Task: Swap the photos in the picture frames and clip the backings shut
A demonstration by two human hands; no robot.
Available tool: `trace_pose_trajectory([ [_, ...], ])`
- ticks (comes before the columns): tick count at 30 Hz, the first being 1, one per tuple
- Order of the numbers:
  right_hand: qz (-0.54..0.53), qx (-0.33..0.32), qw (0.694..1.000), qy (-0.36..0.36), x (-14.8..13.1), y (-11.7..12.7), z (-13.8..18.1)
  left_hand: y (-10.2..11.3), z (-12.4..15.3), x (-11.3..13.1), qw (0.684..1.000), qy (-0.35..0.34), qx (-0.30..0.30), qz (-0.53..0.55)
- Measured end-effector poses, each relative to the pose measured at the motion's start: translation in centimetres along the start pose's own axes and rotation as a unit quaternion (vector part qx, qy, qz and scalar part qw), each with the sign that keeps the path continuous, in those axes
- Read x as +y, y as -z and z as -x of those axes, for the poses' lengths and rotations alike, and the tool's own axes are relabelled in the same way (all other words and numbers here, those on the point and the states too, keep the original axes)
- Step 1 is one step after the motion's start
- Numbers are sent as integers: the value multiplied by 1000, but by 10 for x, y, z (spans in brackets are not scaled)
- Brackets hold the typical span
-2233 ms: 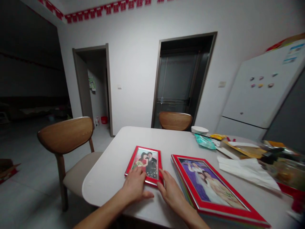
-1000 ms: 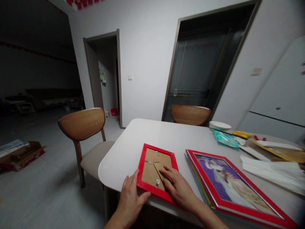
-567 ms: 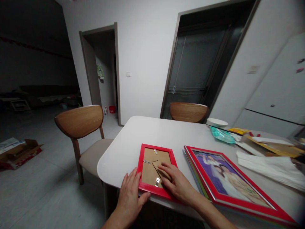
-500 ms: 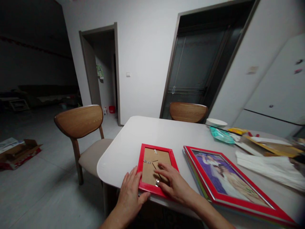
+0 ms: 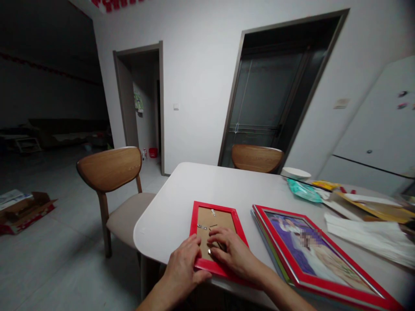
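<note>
A small picture frame (image 5: pixel 239 219) with a red border lies face down on the white table (image 5: pixel 207 177), its brown backing board (image 5: pixel 223 216) facing up. Small metal clips (image 5: pixel 213 212) sit along the backing's edges. My left hand (image 5: pixel 184 261) is closed round the frame's near left corner, fingers along the left side and thumb on the near edge. Over the backing, my right hand (image 5: pixel 231 250) has its fingers bent and a little apart. Its thumb touches the near metal clip (image 5: pixel 209 252). The fingers partly hide the backing and a thin dark line on it.
To the right, a larger red frame (image 5: pixel 293 259) with a photo lies on a stack. Beyond it are white sheets (image 5: pixel 366 235), a teal plastic packet (image 5: pixel 304 191) and a white bowl (image 5: pixel 295 173). Wooden chairs (image 5: pixel 112 168) stand at the left and far sides.
My right hand's fingers have drawn closer together and its thumb has come onto the near clip. My left hand still holds the corner. The view has tilted up slightly.
</note>
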State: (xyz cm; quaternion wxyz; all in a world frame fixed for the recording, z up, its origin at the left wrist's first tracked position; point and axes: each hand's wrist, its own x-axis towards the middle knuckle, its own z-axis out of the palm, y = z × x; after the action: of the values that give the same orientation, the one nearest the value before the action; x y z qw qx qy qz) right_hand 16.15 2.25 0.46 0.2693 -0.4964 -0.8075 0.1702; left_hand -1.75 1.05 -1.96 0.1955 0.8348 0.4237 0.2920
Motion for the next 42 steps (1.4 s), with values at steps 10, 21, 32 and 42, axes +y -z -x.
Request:
trace_pose_trajectory([
  [10,167,66,979,-94,7,-31,-57,-1,-2,6,1000,17,4,-22],
  [21,223,86,950,-200,35,-15,-61,-2,-2,4,1000,21,3,-2],
  [32,212,69,951,-215,42,-10,-66,-3,-5,2,1000,19,3,7],
  [42,204,-23,966,-158,48,34,-11,-3,-5,0,999,18,9,26],
])
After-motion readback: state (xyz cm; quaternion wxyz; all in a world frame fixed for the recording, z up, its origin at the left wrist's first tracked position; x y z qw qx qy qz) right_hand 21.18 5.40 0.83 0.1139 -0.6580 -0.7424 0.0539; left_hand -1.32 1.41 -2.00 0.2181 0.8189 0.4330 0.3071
